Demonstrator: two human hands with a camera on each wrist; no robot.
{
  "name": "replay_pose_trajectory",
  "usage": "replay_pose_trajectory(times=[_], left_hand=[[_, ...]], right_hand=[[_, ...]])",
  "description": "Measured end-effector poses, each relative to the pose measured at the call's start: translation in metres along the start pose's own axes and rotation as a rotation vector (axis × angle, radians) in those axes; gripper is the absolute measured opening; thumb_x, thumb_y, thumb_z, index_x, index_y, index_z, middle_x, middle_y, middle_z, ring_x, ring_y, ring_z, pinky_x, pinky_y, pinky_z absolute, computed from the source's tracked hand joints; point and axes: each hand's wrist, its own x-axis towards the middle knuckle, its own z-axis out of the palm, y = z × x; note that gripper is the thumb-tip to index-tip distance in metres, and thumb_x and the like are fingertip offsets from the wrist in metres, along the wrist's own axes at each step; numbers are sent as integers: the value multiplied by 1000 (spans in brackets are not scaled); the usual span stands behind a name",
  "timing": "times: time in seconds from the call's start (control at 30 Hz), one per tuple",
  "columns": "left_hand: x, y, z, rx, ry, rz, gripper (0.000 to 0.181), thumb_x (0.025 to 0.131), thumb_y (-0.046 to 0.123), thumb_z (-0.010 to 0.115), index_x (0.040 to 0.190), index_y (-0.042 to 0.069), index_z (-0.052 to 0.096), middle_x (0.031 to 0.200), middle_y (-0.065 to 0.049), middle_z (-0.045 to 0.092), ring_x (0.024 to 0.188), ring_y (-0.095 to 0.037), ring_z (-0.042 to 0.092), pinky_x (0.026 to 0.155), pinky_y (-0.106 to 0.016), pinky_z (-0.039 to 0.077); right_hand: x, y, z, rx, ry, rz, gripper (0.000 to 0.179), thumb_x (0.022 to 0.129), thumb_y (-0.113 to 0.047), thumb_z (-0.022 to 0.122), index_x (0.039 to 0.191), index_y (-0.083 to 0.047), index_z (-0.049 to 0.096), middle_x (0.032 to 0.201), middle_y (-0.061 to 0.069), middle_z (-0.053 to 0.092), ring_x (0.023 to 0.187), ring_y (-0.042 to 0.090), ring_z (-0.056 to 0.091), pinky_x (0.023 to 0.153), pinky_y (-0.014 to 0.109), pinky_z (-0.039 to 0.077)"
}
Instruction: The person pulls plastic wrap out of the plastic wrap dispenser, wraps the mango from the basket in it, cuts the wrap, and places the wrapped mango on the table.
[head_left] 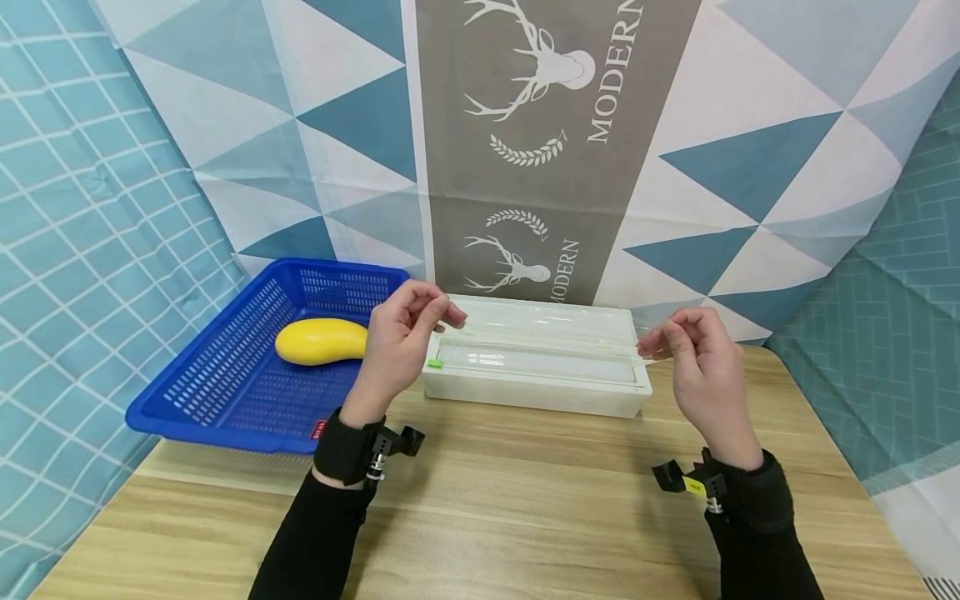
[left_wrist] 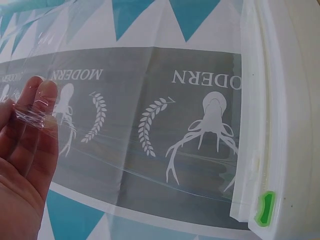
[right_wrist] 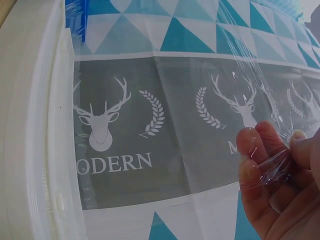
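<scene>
Pinches gathered clear film (left_wrist: 35, 119) between thumb and curled fingers of the left hand (head_left: 403, 337); pinches another gathered part of it the same way in the right hand (head_left: 705, 375), with little gap at either thumb; spreads the see-through sheet between the two, joined to the white box (head_left: 540, 400) in the wrist views; has that long box on the wooden table (head_left: 525, 500), just beyond and between the hands, with a green piece (head_left: 435, 363) at its left front corner; shows to the left a blue basket (head_left: 225, 439) containing a yellow squash-like item (head_left: 318, 342), partly hidden by the left hand; cannot tell whether basket and box touch; wears a black strap (head_left: 341, 450) on each wrist.
</scene>
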Motion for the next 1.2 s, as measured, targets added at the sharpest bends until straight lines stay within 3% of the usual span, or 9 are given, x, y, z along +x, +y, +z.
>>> replay_pose_trajectory(times=[0.13,0.37,0.67,1.2], left_hand=[[0,1,0,-5,7,12,10,94,3,47,94,-3,53,81,-15,65,74,-23,62,62,-46,49],[0,6,-1,11,14,35,9,93,2,47,94,-3,54,80,-15,65,74,-22,62,62,-38,50],[0,12,-2,22,24,59,8,93,0,47,93,-3,54,80,-14,65,73,-21,62,60,-44,49],[-1,21,-3,27,33,90,7,92,-1,48,92,-3,54,79,-14,65,72,-20,62,58,-37,49]], right_hand=[[0,-2,-1,-3,8,-4,12,96,-10,44,101,0,46,84,5,63,73,12,61,69,23,50],[-1,-5,-2,-23,26,-24,11,95,-8,45,100,2,47,83,5,62,72,11,61,68,21,49],[-1,-9,-3,-30,40,-40,9,94,-4,45,99,4,47,82,7,62,70,12,60,67,19,49],[-2,-17,-9,-53,54,-70,11,95,-7,46,100,3,47,83,3,62,71,10,60,67,19,49]])
